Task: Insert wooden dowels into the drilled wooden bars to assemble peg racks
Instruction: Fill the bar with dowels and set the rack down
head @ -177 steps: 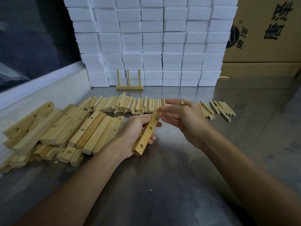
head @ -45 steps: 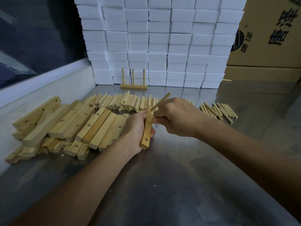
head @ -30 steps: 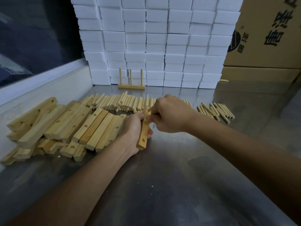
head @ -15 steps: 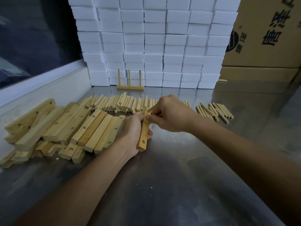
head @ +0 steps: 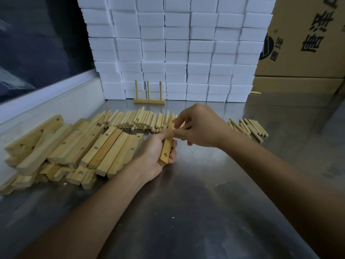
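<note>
My left hand [head: 155, 153] grips a drilled wooden bar [head: 166, 149] held on edge just above the steel table, one hole showing near its lower end. My right hand [head: 200, 128] curls its fingers at the bar's far end and pinches a dowel [head: 185, 126] against it; most of the dowel is hidden inside the hand. A row of loose dowels [head: 134, 120] lies behind the hands. A pile of drilled bars [head: 74, 144] lies to the left. One finished rack [head: 149, 97] with three upright pegs stands at the back.
A steel table [head: 205, 202] carries everything. A second small group of dowels [head: 250, 127] lies to the right. A wall of white foam blocks [head: 177, 47] rises at the back, cardboard boxes [head: 306, 38] at the right, a white ledge [head: 46, 96] at the left.
Over the last seconds my right hand brought a dowel to the bar's far end and pushed it in; the dowel stuck out above the hand earlier and is now mostly hidden. The left hand stayed put.
</note>
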